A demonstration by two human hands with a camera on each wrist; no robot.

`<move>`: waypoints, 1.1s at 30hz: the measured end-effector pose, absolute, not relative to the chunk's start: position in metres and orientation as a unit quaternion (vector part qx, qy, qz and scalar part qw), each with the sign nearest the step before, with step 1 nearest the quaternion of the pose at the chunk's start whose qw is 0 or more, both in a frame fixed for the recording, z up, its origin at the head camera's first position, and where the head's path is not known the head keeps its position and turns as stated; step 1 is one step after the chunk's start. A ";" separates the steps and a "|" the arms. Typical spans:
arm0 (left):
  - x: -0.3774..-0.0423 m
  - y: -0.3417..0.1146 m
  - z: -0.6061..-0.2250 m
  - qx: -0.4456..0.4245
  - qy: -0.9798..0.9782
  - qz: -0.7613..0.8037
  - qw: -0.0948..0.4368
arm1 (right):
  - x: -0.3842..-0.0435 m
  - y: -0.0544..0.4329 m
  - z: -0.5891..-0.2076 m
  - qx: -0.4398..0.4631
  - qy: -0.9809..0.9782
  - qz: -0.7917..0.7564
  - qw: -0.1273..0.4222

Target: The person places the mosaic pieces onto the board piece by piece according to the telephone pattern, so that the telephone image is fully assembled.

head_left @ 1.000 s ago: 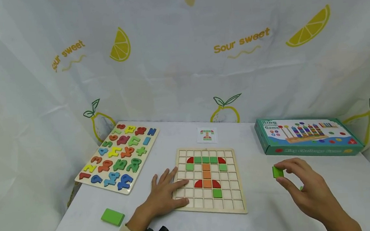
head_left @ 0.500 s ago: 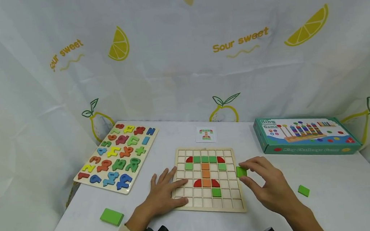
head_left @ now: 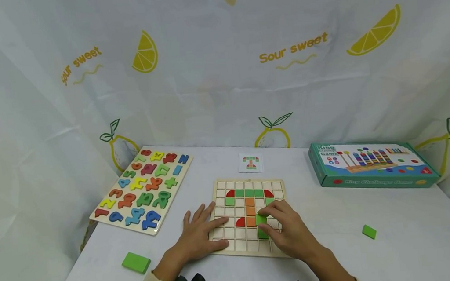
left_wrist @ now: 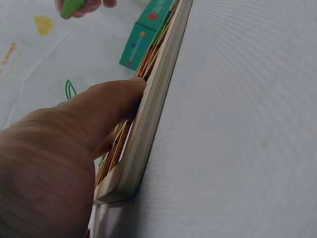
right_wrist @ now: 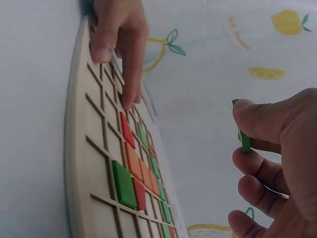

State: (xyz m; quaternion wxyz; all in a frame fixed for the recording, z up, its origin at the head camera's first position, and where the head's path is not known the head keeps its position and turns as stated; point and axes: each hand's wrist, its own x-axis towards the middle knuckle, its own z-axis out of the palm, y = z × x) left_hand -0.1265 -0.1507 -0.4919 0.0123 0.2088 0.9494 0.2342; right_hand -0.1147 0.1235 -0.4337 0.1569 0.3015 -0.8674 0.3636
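A square wooden grid board [head_left: 241, 246] lies on the table, set with red quarter-round, green and orange tiles. My left hand [head_left: 198, 236] rests spread on its left side; the left wrist view has the thumb [left_wrist: 111, 101] on the board's rim. Between thumb and fingertips my right hand [head_left: 292, 234] pinches a green square tile [head_left: 260, 219], held over the board's lower right part. In the right wrist view this tile [right_wrist: 244, 141] is apart from the board, above a seated green tile [right_wrist: 124, 184]. The right-hand red quarter-round is hidden from the head view.
A small pattern card [head_left: 250, 163] lies behind the board. At left are a number puzzle board [head_left: 145, 191] and a green block [head_left: 136, 263]. To the right stand a boxed ring game [head_left: 374, 166] and a loose green tile [head_left: 369, 231].
My right hand has moved left with the green tile, from beside the box to over the board. The left hand stays where it was.
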 end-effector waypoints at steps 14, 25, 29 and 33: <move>-0.125 -0.148 -0.493 0.214 0.949 0.233 0.012 | -0.123 0.114 -0.477 0.314 -0.874 0.340 0.149; -0.127 -0.149 -0.493 0.212 0.949 0.234 0.012 | -0.126 0.113 -0.485 0.334 -0.874 0.321 0.142; -0.128 -0.150 -0.494 0.211 0.950 0.232 0.010 | -0.127 0.111 -0.487 0.335 -0.878 0.314 0.139; -0.128 -0.150 -0.494 0.208 0.950 0.232 0.008 | -0.127 0.111 -0.488 0.330 -0.885 0.303 0.129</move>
